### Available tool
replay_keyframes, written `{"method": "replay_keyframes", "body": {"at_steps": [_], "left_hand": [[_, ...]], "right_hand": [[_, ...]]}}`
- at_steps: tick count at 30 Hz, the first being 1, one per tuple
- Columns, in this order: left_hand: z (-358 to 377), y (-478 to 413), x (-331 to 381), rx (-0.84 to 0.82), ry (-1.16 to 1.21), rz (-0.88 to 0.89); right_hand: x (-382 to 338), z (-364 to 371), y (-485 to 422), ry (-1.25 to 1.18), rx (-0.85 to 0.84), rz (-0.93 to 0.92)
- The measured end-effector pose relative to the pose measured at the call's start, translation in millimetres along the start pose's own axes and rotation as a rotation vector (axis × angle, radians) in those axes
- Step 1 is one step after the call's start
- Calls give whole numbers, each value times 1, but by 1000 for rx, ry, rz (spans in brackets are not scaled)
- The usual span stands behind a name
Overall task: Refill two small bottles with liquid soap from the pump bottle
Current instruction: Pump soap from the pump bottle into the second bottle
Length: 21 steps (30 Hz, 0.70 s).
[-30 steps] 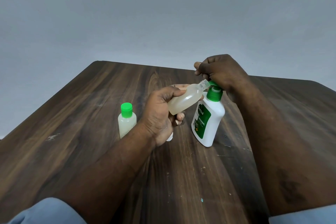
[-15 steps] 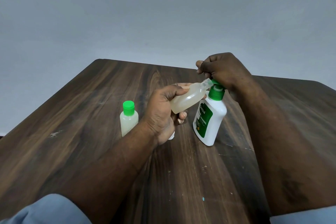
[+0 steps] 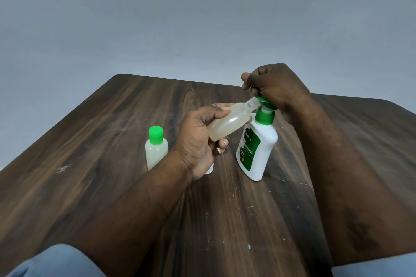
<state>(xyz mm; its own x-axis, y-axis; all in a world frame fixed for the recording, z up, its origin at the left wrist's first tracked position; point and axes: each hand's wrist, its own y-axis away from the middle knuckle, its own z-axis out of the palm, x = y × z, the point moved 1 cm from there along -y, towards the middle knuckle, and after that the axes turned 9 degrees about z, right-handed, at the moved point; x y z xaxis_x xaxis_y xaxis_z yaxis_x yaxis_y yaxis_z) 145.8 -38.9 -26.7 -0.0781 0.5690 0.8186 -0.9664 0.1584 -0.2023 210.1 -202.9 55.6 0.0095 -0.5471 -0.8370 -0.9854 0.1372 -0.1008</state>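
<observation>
My left hand point(image 3: 198, 139) grips a small uncapped translucent bottle point(image 3: 229, 123), tilted with its mouth up against the nozzle of the pump bottle. The white pump bottle point(image 3: 256, 150) with a green label and green pump stands on the wooden table point(image 3: 112, 164), leaning slightly. My right hand point(image 3: 276, 87) sits on top of the green pump head with its fingers curled over it. A second small bottle point(image 3: 156, 148), closed with a green cap and holding pale liquid, stands upright left of my left hand.
A small white object point(image 3: 209, 170) peeks out from under my left hand on the table; what it is cannot be told. The table's far edge runs just behind my right hand, with a plain grey wall beyond it.
My right hand has risen slightly on the pump head. The small bottle stays held at the nozzle, and the capped bottle has not moved.
</observation>
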Motion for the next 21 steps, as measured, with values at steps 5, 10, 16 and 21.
{"method": "replay_keyframes", "body": {"at_steps": [5, 10, 16, 21], "left_hand": [[-1, 0, 0, 3, -6, 0], [-2, -1, -2, 12, 2, -13], [-2, 0, -1, 18, 10, -10], [0, 1, 0, -4, 4, -5]], "right_hand": [[0, 1, 4, -16, -27, 17], [-2, 0, 5, -7, -26, 8], [-2, -1, 3, -25, -14, -5], [-2, 2, 3, -6, -15, 5]]}}
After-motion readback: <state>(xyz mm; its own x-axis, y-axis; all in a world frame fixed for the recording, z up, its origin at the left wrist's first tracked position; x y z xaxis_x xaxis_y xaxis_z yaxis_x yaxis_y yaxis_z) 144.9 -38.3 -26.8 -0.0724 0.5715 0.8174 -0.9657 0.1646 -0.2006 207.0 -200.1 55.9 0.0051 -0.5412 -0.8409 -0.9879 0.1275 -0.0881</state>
